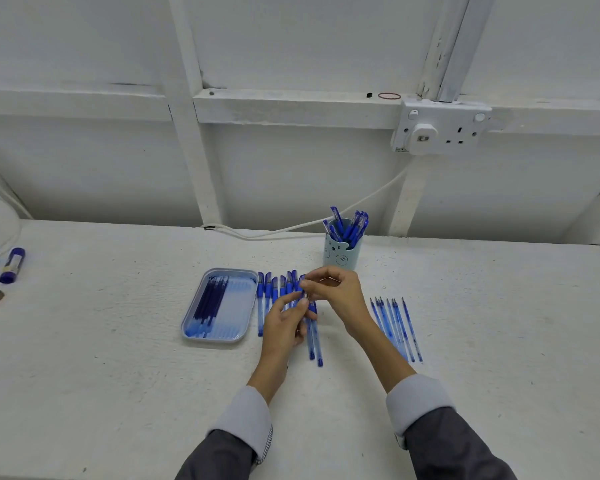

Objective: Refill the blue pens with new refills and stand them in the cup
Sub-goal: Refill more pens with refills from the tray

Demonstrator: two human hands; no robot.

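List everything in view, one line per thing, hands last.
cup: one, light blue with a bear face, back of the table
pens in cup: several, blue, standing in it
tray: one, blue, left of the hands
new refills: several, dark blue, in the tray's left half
loose pens: several, blue, in a row beside the tray
bare refills: several, pale blue, in a row right of the hands
held pen: one, blue, between both hands
glue stick: one, dark blue, far left
cable: one, white, along the table's back
wall socket: one double, white, upper right
rubber band: one, reddish, ledge above the socket
table: one, white
left hand: pinches the held pen
right hand: pinches the held pen
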